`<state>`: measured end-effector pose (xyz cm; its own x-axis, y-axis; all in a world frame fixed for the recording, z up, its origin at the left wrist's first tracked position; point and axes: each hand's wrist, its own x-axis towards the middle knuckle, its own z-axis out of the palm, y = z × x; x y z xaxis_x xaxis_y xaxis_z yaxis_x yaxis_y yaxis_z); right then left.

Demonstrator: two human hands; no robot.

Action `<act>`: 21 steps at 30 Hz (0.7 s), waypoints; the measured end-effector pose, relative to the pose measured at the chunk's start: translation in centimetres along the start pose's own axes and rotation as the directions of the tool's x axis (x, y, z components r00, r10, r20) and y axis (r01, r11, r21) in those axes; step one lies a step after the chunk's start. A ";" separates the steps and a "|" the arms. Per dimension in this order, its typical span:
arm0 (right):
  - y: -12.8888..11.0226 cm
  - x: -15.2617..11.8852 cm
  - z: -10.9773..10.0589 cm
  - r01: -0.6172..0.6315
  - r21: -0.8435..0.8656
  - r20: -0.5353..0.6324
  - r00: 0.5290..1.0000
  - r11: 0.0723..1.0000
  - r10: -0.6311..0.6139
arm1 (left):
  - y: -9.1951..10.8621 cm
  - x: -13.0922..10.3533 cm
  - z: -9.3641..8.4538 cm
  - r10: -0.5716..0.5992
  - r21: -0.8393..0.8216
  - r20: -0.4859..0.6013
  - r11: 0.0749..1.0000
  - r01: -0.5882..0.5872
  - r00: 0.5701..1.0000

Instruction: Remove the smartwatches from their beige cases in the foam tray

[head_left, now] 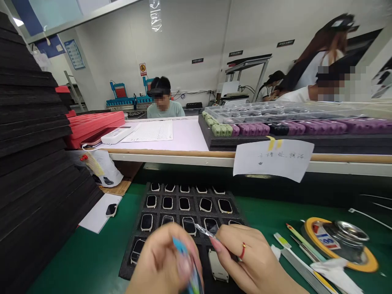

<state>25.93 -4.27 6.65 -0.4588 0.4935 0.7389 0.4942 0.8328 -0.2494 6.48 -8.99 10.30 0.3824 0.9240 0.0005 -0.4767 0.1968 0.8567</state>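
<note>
My left hand [168, 261], blurred by motion, is closed around a small thin item with a blue tab [180, 246] and green near its lower end; its kind is hidden by the fingers. To the right of it, my right hand [248, 253], with a red ring, pinches a shiny clear strip of film [204, 230] between thumb and forefinger. Both hands are above a black foam tray [130, 245] whose compartments hold several square smartwatches [184, 203] with dark screens. By my right hand one pale watch case [218, 265] lies back side up.
At left rise stacked black foam trays [33, 163]; a watch [111, 210] lies on white paper nearby. To the right are a toothbrush [283, 241], tweezers, tissue and a glass jar [346, 241]. A shelf [190, 154] crosses ahead. A person [165, 106] sits beyond it.
</note>
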 end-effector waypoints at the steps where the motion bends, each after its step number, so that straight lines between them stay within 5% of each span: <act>1: 0.0 0.0 0.0 -0.037 0.005 0.000 0.999 0.999 0.037 | 0.2 1.1 -0.1 0.049 0.052 -0.116 0.998 -0.043 0.992; 3: 0.2 0.0 0.0 -0.105 0.004 0.013 0.994 0.994 0.105 | 0.2 2.9 -0.3 0.118 0.215 -0.224 0.974 -0.069 0.967; 7: 0.8 -0.1 0.6 -0.203 0.039 0.066 0.978 0.978 0.200 | -1.5 5.4 -1.3 0.150 0.489 -0.074 0.867 -0.095 0.986; 11: 0.7 -0.3 1.9 -0.285 0.033 0.180 0.944 0.958 0.275 | -2.6 7.4 -3.9 0.223 0.736 -0.069 0.670 -0.101 0.972; 15: -0.5 -1.1 3.4 -0.229 -0.008 0.337 0.916 0.973 0.218 | -1.0 9.7 -9.8 0.299 0.869 -0.138 0.494 -0.029 0.944; 21: -0.9 -3.0 6.3 -0.059 -0.008 0.360 0.931 0.998 0.058 | 1.2 10.9 -20.5 0.595 0.960 -0.269 0.231 0.159 0.757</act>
<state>22.18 -4.94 0.73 -0.6642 0.5981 0.4484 0.5262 0.8002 -0.2879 -6.13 8.04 0.81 -0.2068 0.9050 0.3717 0.7103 -0.1224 0.6932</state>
